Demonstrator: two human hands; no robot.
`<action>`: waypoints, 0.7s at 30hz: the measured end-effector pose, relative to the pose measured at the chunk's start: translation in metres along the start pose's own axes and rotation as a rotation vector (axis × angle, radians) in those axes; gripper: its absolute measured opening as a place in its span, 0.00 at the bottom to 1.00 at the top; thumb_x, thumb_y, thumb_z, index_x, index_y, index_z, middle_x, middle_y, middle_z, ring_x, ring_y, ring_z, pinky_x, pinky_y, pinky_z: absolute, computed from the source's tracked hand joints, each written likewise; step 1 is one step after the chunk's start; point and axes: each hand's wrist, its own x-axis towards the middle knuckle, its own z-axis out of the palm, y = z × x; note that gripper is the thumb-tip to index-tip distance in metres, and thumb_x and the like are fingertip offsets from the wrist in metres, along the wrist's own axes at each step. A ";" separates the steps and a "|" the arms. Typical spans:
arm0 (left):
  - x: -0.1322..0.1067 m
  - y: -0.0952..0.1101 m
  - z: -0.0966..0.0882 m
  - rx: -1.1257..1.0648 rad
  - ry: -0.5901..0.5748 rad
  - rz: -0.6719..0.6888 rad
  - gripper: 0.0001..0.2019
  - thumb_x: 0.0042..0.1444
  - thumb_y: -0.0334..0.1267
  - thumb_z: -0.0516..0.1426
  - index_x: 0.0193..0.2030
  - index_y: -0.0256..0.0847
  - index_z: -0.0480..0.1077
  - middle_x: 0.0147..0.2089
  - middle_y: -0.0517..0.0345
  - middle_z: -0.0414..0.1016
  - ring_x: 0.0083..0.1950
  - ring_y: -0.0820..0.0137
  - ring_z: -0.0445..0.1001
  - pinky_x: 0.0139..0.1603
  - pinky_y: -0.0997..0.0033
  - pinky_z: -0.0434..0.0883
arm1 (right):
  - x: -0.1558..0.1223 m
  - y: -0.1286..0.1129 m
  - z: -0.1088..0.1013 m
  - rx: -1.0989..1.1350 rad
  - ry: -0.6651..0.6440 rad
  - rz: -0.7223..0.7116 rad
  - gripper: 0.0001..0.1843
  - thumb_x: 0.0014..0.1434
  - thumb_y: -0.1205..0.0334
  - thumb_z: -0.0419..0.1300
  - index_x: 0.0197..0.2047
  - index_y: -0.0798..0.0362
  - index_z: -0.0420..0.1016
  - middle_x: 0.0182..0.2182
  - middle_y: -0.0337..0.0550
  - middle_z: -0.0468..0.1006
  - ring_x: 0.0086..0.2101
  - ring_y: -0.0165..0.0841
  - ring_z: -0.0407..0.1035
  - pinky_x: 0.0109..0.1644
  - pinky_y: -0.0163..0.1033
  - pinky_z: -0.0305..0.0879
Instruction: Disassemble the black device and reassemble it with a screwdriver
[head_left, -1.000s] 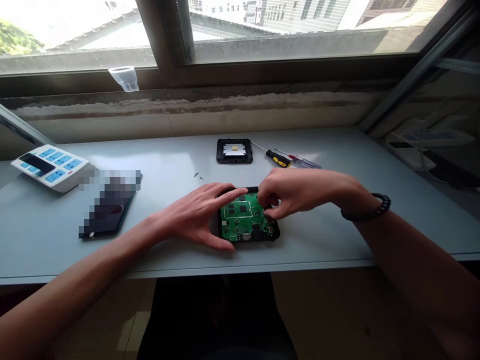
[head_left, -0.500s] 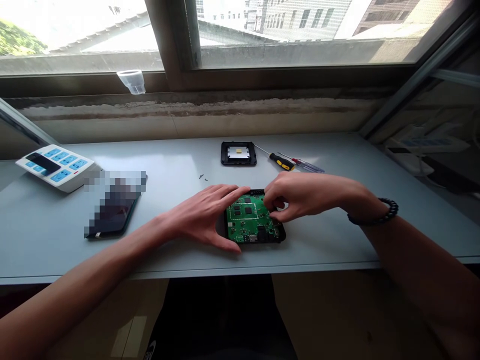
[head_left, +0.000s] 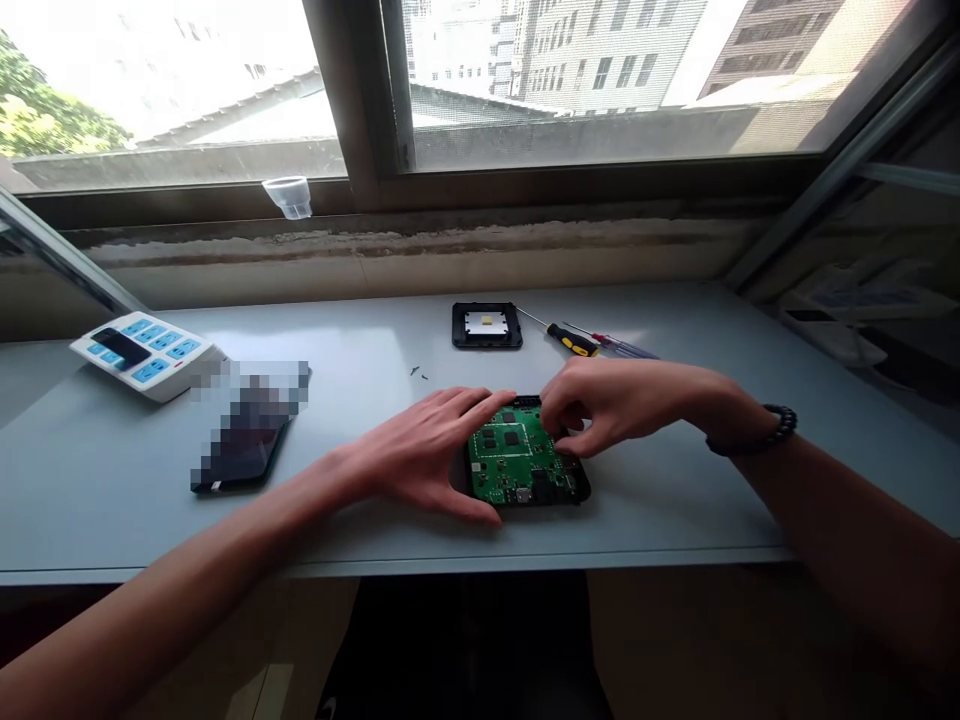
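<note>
Green circuit board sits in a black case near the front edge of the worktop, about midway along. My left hand lies spread, its grip released, with fingertips and thumb at the case's left side. My right hand curls over the board's right half; its fingers hide whether that grip pinches anything, so I cannot tell. Toward the back edge lie a black frame with a metal plate, a yellow-and-black screwdriver and a red-handled screwdriver, with tiny screws nearer. A slip could scrape components or skate the case; a stray wrist could scatter those screws.
</note>
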 end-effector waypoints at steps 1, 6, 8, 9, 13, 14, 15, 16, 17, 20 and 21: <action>0.000 0.000 0.000 0.000 0.001 0.001 0.56 0.51 0.65 0.66 0.76 0.32 0.48 0.71 0.28 0.62 0.70 0.44 0.65 0.68 0.44 0.67 | 0.000 0.000 0.000 -0.001 0.001 0.002 0.11 0.55 0.58 0.59 0.25 0.54 0.70 0.23 0.34 0.62 0.25 0.24 0.55 0.30 0.34 0.53; 0.000 0.001 -0.001 0.008 -0.003 0.000 0.59 0.50 0.67 0.66 0.76 0.29 0.48 0.71 0.26 0.61 0.71 0.45 0.64 0.68 0.46 0.67 | -0.002 -0.002 0.000 0.001 -0.010 0.019 0.09 0.54 0.59 0.59 0.27 0.54 0.72 0.23 0.34 0.65 0.25 0.24 0.57 0.30 0.34 0.53; 0.001 0.001 -0.001 0.009 -0.004 -0.001 0.59 0.50 0.67 0.65 0.76 0.31 0.47 0.71 0.27 0.61 0.71 0.45 0.65 0.67 0.46 0.68 | -0.002 -0.004 -0.001 -0.004 -0.012 0.027 0.09 0.54 0.59 0.59 0.27 0.55 0.72 0.23 0.34 0.66 0.25 0.24 0.57 0.30 0.34 0.53; 0.001 0.001 -0.001 0.008 -0.005 -0.002 0.59 0.50 0.67 0.66 0.76 0.32 0.46 0.71 0.28 0.62 0.70 0.45 0.66 0.67 0.46 0.68 | -0.003 -0.005 -0.001 -0.007 -0.012 0.030 0.09 0.54 0.59 0.59 0.27 0.55 0.72 0.23 0.34 0.66 0.25 0.24 0.58 0.29 0.34 0.53; 0.001 0.001 -0.002 0.016 -0.006 -0.007 0.60 0.50 0.66 0.66 0.77 0.34 0.44 0.70 0.29 0.64 0.68 0.44 0.68 0.66 0.44 0.68 | -0.003 -0.007 0.000 -0.016 -0.007 0.023 0.09 0.54 0.60 0.58 0.25 0.54 0.69 0.22 0.34 0.65 0.24 0.24 0.56 0.29 0.34 0.51; 0.000 0.001 -0.002 0.020 -0.007 -0.008 0.60 0.50 0.66 0.66 0.77 0.33 0.44 0.70 0.29 0.64 0.68 0.44 0.68 0.66 0.44 0.69 | -0.003 -0.007 0.000 -0.017 -0.005 0.017 0.09 0.54 0.61 0.58 0.24 0.54 0.68 0.22 0.34 0.64 0.24 0.24 0.55 0.29 0.35 0.50; 0.000 0.001 -0.002 0.024 -0.006 -0.007 0.59 0.50 0.66 0.66 0.77 0.34 0.44 0.70 0.29 0.64 0.68 0.44 0.68 0.66 0.45 0.69 | -0.002 -0.006 0.001 -0.016 -0.003 0.010 0.10 0.54 0.61 0.58 0.24 0.54 0.67 0.22 0.34 0.64 0.24 0.24 0.55 0.29 0.35 0.50; 0.000 0.001 -0.002 0.028 -0.005 -0.004 0.59 0.50 0.66 0.66 0.77 0.34 0.43 0.70 0.29 0.64 0.68 0.44 0.68 0.66 0.45 0.69 | -0.002 -0.006 0.001 -0.015 0.001 0.001 0.10 0.55 0.61 0.58 0.23 0.54 0.67 0.22 0.34 0.64 0.24 0.24 0.54 0.30 0.35 0.50; 0.000 0.001 -0.002 0.032 -0.005 0.001 0.59 0.50 0.65 0.66 0.77 0.34 0.43 0.70 0.29 0.63 0.68 0.44 0.68 0.65 0.46 0.69 | -0.002 -0.005 0.002 -0.013 0.006 -0.006 0.10 0.55 0.61 0.58 0.23 0.54 0.67 0.22 0.34 0.64 0.24 0.24 0.55 0.30 0.35 0.49; -0.001 0.002 -0.001 0.047 0.008 0.025 0.60 0.51 0.66 0.66 0.77 0.34 0.41 0.70 0.28 0.63 0.68 0.44 0.67 0.65 0.47 0.70 | -0.002 -0.002 0.003 -0.005 0.017 -0.024 0.10 0.55 0.62 0.58 0.23 0.54 0.68 0.22 0.35 0.64 0.25 0.25 0.55 0.32 0.36 0.49; -0.001 0.002 -0.001 0.054 0.013 0.034 0.60 0.51 0.66 0.66 0.77 0.33 0.41 0.70 0.28 0.63 0.68 0.43 0.68 0.64 0.46 0.70 | -0.001 -0.002 0.004 -0.001 0.018 -0.028 0.10 0.55 0.62 0.58 0.23 0.54 0.69 0.22 0.35 0.65 0.25 0.25 0.55 0.32 0.36 0.49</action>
